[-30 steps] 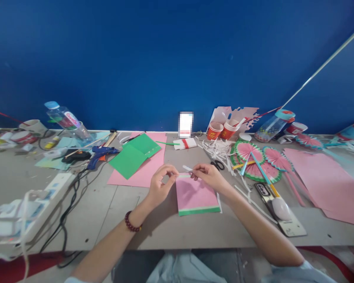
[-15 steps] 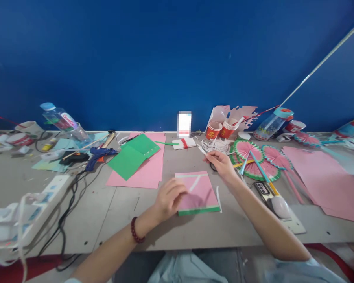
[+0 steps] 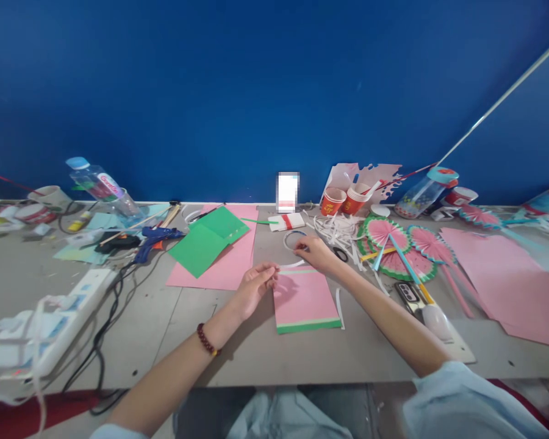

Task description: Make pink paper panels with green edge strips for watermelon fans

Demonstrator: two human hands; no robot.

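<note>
Evidently both hands are at work close together, though apart from each other. The right hand (image 3: 318, 253) has its fingertips closed on the edge of a thin ring (image 3: 287, 236), seemingly a roll of tape. The left hand (image 3: 255, 289) has thumb and fingers drawn together by one end of a narrow white strip (image 3: 294, 264) — whether they pinch it, I cannot tell. Just below lies a pink sheet (image 3: 304, 299), flat on the desk (image 3: 229, 366) in front of the person.

Along its near edge runs a green band (image 3: 308, 327), which looks finished; the far edge shows a pale line but no green. So the piece seems partly made, though how much remains is unclear. A loose strip (image 3: 339, 309) lies beside its right edge.

Farther out, green paper (image 3: 199, 253) rests on larger pink paper (image 3: 183, 277) to the left — apparently unused. To the right are white scraps (image 3: 341, 227), scissors (image 3: 341, 253) and pleated watermelon fans (image 3: 387, 235).
</note>
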